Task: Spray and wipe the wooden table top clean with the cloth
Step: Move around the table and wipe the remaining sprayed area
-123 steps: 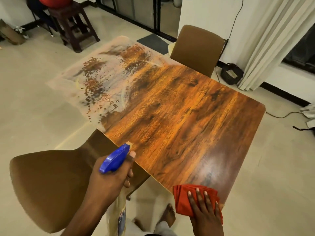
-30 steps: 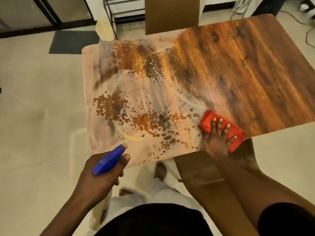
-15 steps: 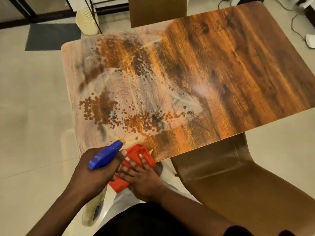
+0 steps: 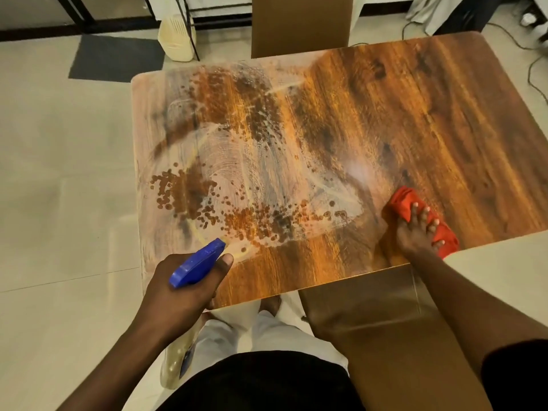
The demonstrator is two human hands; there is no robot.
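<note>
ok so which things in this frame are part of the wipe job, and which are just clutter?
In use:
- table top
- red cloth under right hand
- spray bottle in left hand

Lying about:
- near chair
- far chair
- dark floor mat
- cream appliance
- floor cables

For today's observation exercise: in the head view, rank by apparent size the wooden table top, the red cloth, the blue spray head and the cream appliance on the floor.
1. Wooden table top
2. Cream appliance, though farther away
3. Red cloth, partly hidden by the right hand
4. Blue spray head; close to the cloth, unsure
</note>
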